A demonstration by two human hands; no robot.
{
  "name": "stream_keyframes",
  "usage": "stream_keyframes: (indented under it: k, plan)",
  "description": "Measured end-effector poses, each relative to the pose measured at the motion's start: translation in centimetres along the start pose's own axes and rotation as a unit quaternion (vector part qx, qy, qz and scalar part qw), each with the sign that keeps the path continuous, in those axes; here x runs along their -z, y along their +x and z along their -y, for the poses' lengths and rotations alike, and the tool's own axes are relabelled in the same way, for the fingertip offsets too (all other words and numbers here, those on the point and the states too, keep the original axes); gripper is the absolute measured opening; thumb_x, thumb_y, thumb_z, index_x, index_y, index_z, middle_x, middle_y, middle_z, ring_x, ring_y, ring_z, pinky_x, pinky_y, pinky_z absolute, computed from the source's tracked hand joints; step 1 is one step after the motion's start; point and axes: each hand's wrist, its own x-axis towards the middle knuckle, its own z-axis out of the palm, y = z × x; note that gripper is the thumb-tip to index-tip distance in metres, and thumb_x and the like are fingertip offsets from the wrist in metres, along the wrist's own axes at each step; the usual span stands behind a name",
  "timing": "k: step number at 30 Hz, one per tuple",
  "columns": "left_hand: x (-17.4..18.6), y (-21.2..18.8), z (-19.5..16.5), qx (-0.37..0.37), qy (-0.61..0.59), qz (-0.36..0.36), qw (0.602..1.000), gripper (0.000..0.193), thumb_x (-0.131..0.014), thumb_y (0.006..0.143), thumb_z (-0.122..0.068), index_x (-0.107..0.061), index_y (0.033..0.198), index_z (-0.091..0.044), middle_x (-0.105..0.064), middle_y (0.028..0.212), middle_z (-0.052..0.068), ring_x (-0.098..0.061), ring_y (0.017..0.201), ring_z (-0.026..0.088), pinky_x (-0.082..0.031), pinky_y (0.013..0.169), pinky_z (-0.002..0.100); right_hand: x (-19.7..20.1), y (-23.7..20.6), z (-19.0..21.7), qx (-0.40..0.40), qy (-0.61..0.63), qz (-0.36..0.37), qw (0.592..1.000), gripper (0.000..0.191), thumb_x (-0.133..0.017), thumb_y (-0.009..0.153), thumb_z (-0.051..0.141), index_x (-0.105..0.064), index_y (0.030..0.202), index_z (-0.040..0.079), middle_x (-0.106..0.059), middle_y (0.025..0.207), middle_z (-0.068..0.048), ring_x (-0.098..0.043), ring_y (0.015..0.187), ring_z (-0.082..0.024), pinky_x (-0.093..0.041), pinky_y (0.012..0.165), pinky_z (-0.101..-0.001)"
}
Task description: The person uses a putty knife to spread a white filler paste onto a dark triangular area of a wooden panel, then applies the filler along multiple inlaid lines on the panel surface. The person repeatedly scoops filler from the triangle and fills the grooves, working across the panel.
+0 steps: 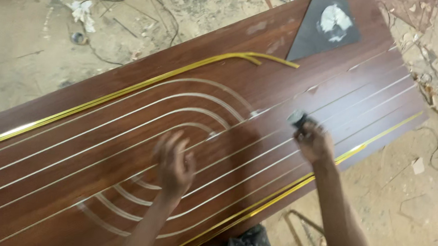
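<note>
The right hand (313,142) grips a small dark round object (297,117) over the grooved, dark brown wooden panel (282,86), near its right edge. The left hand (174,162) (blurred) hovers open-fingered above the curved grooves; careful placement seems needed next.

We see our left hand (174,163) over the grooved panel (262,80); our right hand (313,141) lies at three o'clock, a dark sheet (305,39) at one o'clock.

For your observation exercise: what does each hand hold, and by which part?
The right hand grips a small dark object by its lower end; its kind cannot be told. The left hand, blurred, is open above the grooved board and holds nothing.
</note>
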Motion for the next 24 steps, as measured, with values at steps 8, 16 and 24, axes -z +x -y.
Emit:
stream_keyframes:
  k: [8,16,24]
  plan:
    - [-30.4,18.6,-15.1,-0.09,-0.041,0.21,0.973,0.064,-0.063,0.095,-0.032,-0.044,0.15,-0.005,-0.034,0.162,0.017,-0.032,0.151,0.036,-0.025,0.121,0.055,-7.7,26.9,18.6,0.372,-0.718,0.007,0.589,0.015,-0.068,0.099,0.007,-0.072,0.09,-0.004,-0.06,0.08,-0.027,-0.063,0.074,-0.039,-0.05,0.071,-0.0468]
    - [-38.8,20.9,-16.3,-0.052,0.109,0.326,0.938,0.079,-0.058,0.095,-0.048,-0.035,0.155,-0.002,-0.021,0.168,0.015,-0.023,0.154,0.031,-0.017,0.126,0.052,-11.3,38.0,19.8,0.359,-0.784,0.125,0.491,0.019,-0.063,0.088,0.002,-0.08,0.096,0.007,-0.073,0.086,-0.021,-0.07,0.073,-0.039,-0.057,0.073,-0.0496]
    - [-39.5,20.5,-16.2,-0.024,0.082,0.367,0.926,0.095,-0.054,0.092,-0.063,-0.032,0.156,0.003,-0.018,0.168,0.015,-0.019,0.155,0.031,-0.013,0.128,0.052,-11.7,41.2,22.3,0.125,-0.81,0.174,0.546,0.012,-0.065,0.093,0.002,-0.075,0.092,-0.004,-0.072,0.082,-0.021,-0.06,0.065,-0.024,-0.052,0.058,-0.0487]
